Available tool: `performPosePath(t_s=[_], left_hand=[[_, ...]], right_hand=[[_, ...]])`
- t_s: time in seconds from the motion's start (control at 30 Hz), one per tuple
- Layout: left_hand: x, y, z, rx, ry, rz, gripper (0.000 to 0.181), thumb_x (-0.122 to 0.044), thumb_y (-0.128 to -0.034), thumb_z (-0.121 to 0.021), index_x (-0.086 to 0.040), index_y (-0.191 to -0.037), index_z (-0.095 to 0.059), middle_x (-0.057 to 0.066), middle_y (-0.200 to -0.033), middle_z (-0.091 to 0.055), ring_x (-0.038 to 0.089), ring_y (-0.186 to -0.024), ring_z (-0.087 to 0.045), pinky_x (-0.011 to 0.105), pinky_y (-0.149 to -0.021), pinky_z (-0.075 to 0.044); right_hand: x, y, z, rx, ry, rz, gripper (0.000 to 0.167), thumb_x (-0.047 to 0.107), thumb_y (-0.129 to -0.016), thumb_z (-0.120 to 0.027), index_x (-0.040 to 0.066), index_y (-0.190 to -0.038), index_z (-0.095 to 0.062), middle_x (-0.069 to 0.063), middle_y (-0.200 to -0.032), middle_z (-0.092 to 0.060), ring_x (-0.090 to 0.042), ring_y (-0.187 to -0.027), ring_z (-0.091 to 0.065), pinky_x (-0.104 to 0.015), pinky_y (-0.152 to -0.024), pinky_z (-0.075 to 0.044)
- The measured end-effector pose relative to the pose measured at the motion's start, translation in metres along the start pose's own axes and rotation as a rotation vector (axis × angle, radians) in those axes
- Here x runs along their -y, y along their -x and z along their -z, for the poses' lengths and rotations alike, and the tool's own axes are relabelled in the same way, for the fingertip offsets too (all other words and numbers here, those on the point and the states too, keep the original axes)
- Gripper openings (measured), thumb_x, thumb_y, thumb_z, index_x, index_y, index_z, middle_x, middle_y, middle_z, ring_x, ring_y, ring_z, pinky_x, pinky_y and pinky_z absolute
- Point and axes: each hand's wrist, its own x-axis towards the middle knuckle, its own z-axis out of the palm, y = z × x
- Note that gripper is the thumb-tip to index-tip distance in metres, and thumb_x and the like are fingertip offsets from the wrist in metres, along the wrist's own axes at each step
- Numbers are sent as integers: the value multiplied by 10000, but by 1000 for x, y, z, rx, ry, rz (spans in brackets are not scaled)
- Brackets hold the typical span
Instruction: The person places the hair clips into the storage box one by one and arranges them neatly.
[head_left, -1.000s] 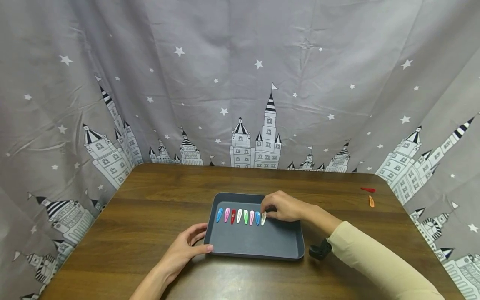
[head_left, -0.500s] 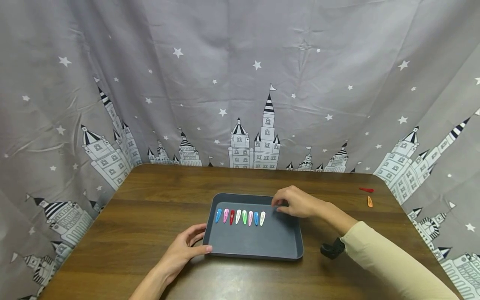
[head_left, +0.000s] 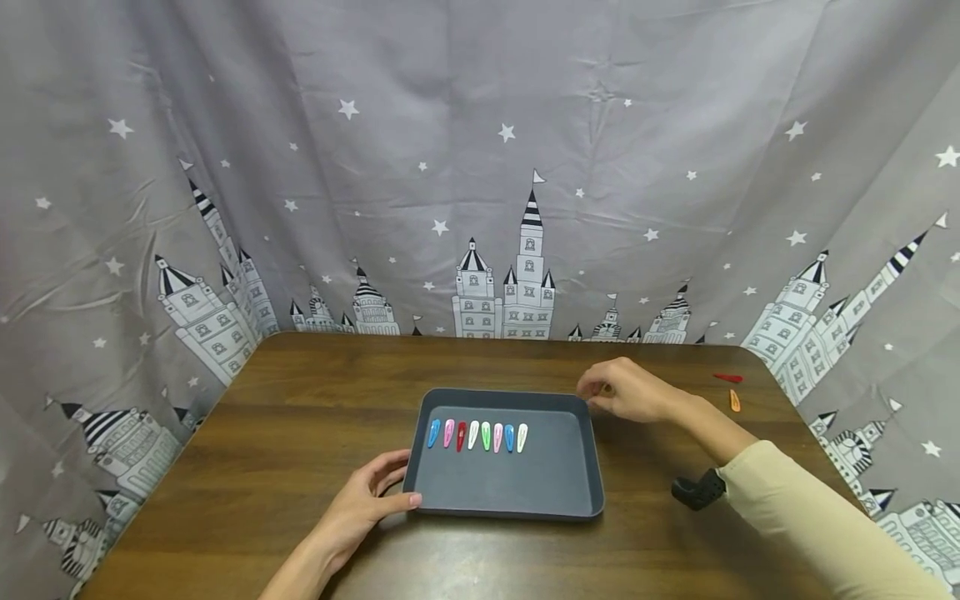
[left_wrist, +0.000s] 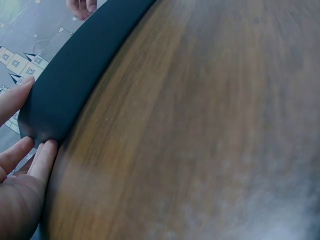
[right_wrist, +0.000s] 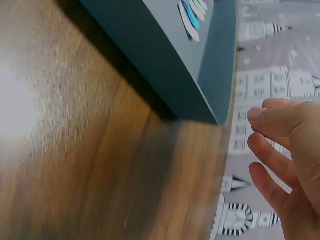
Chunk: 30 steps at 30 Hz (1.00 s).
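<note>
A dark grey rectangular tray (head_left: 504, 510) lies on the table, with a row of several snap hair clips in its back left part. From a blue hair clip (head_left: 434, 433) at the left, the row runs through pink, red, white, green, pink and blue to a pale one (head_left: 522, 438). My left hand (head_left: 371, 492) holds the tray's front left corner, thumb on one side and fingers on the other, as the left wrist view shows. Past the tray's back right corner hovers my right hand (head_left: 628, 390), its fingers loosely bent and nothing between them.
A red hair clip (head_left: 728, 377) and an orange hair clip (head_left: 735, 401) lie on the wooden table (head_left: 315, 400) at the far right. Behind the table hangs a grey curtain (head_left: 390, 167) printed with castles and stars.
My right hand has let go of the pale hair clip at the row's right end and moved right and back, out over the tray's edge. The left hand has stayed at the tray.
</note>
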Motion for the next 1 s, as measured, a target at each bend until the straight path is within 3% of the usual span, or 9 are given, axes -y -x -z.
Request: performPosePath(t_s=[0.37, 0.7, 1.0], left_hand=[[0, -1, 0, -3, -4, 0, 714, -81, -846, -858, -10, -1465, -511, 157, -1499, -516, 348, -1403, -426, 445, -1095, -354], [-1, 0, 1, -6, -3, 2, 709, -73, -848, -854, -6, -1465, -512, 158, -1496, -518, 351, -1403, -424, 442, -1093, -357], [-1, -2, 0, -10, -6, 5, 704, -77, -844, -859, -15, -1460, -526, 147, -1485, -534, 343, -1397, -435, 474, -1112, -324]], right_hand=[[-28, 35, 26, -74, 63, -110, 186, -74, -861, -765, 24, -1018, -753, -37, -963, -749, -182, -864, -709, -387, -747, -572], [-49, 67, 46, -161, 91, -288, 111, -18, -885, -763, 40, -979, -760, -40, -888, -742, -131, -777, -678, -372, -716, -560], [-74, 98, 57, -240, 153, -414, 93, 8, -886, -762, 25, -978, -757, -55, -895, -748, -248, -816, -700, -468, -751, -543]])
